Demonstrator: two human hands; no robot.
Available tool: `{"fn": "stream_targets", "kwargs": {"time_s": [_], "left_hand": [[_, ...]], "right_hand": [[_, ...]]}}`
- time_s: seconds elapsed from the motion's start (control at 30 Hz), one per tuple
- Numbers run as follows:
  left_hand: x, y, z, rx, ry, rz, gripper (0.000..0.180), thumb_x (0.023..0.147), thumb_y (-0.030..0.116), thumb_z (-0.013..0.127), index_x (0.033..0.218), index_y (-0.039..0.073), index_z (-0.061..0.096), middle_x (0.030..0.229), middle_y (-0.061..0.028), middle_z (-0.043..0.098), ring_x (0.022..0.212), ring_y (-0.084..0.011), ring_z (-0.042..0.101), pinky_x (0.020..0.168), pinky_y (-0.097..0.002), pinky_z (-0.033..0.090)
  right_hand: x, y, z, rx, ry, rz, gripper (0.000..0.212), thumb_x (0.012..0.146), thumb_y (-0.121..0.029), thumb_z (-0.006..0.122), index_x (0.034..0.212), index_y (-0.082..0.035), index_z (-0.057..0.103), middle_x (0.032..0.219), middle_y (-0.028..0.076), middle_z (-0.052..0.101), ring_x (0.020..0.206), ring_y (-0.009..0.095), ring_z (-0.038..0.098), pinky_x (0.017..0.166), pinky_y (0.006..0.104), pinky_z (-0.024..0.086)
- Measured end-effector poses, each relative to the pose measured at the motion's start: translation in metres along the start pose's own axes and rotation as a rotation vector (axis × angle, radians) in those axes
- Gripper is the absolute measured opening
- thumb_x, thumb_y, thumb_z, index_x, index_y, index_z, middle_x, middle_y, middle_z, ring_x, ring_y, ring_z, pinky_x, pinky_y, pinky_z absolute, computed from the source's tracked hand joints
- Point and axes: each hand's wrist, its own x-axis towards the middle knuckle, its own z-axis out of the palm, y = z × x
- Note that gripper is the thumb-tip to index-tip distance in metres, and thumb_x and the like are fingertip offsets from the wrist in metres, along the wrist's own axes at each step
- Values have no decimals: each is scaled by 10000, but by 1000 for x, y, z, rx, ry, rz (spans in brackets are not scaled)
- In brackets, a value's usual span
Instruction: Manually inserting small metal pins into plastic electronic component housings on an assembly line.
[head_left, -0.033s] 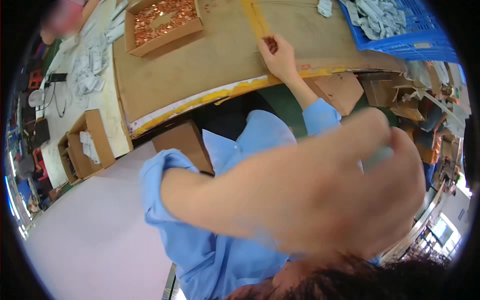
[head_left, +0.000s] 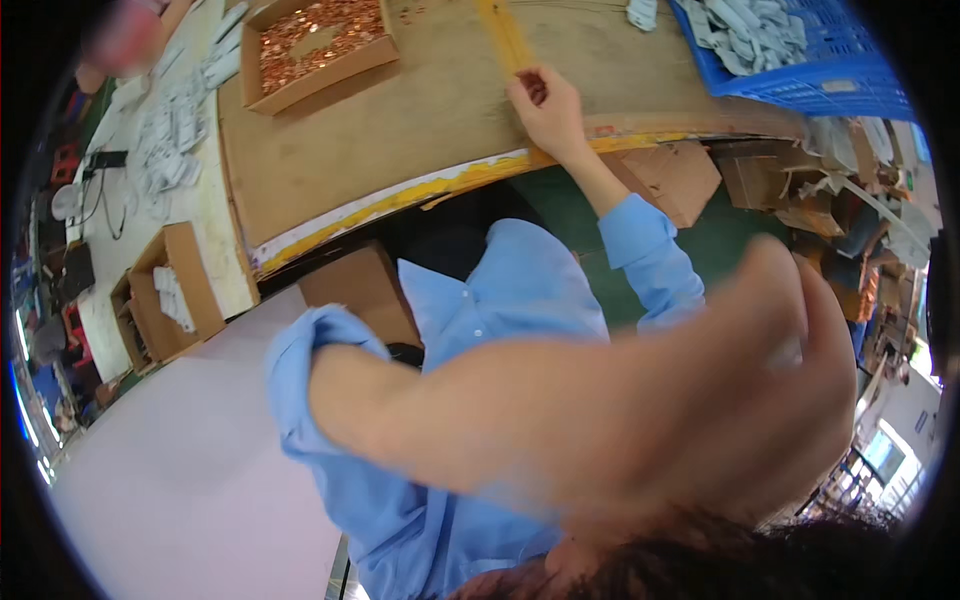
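My left hand [head_left: 690, 400] is raised very close to the camera, large and smeared by motion, across the front of my blue shirt. A pale patch shows between thumb and fingers, too blurred to tell whether it is a held thing. My right hand [head_left: 552, 112] rests near the front edge of the brown worktable [head_left: 440, 120], fingers curled round small copper-coloured pieces [head_left: 535, 88], mostly hidden in the palm. Left of it on the table stands a shallow cardboard box [head_left: 330, 72] filled with small copper-coloured metal pieces [head_left: 305, 45].
A blue plastic crate [head_left: 800, 85] of pale grey parts stands at the far right, a single grey part [head_left: 642, 14] beside it. More pale parts [head_left: 175, 130] lie on the left bench, above an open carton [head_left: 180, 290]. Cardboard [head_left: 680, 180] sits below the table's right edge.
My left hand has shifted slightly right, and the pale patch between its fingers shows less. The right hand keeps its place on the table. The whole view has moved slightly.
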Motion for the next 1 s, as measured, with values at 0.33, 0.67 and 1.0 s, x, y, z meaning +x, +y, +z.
{"fn": "stream_targets", "kwargs": {"time_s": [0.33,0.67,1.0], "left_hand": [[19,-15,-6,-285,-192,629,287,855,195,525,1057,2,590,964,-90,583,957,-262,584,870,-391,517],[-105,-25,-118,285,68,954,204,900,133,501,1033,34,619,950,-84,623,959,-289,611,856,-415,547],[-163,-72,-42,27,-115,-536,201,826,-65,561,998,-40,661,1065,-207,692,1054,-379,658,924,-434,521]], "right_hand": [[1,5,0,-22,1,-28,183,834,-142,691,946,-7,637,735,77,638,642,163,613,625,303,512],[19,1,-24,30,85,-45,204,873,-147,685,992,12,638,831,61,659,737,120,602,682,268,507],[131,92,-132,-994,129,-232,338,862,-307,614,1056,-34,651,1049,184,647,1006,383,604,866,479,504]]}}
